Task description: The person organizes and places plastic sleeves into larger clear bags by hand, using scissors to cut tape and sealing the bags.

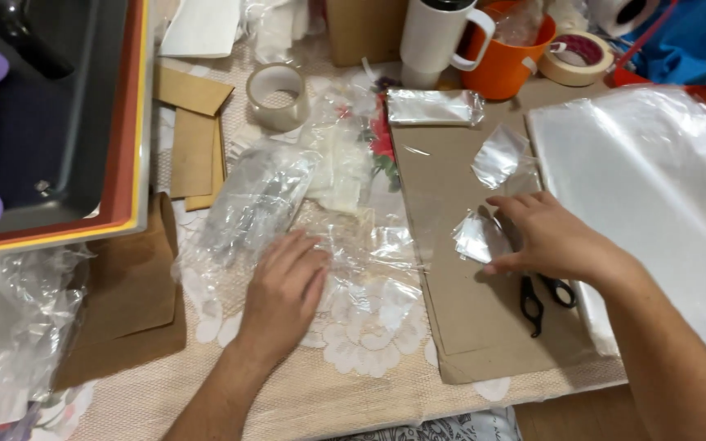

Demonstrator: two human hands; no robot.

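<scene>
My left hand [282, 292] lies flat, fingers together, on crumpled clear plastic wrap [271, 204] spread over the table. My right hand [551, 237] rests with spread fingers on a brown cardboard sheet [451, 188], its fingertips touching a small clear plastic piece [475, 238]. A second small clear piece [498, 155] lies farther back on the cardboard. Black-handled scissors [542, 299] lie just behind my right wrist. Neither hand grips anything.
A thick stack of clear plastic bags [655, 180] lies at right. At the back stand a clear tape roll [277, 95], a white mug [437, 37], an orange cup [507, 57] and a masking tape roll [578, 57]. A framed dark tray [116, 122] sits at left with brown envelopes [194, 139].
</scene>
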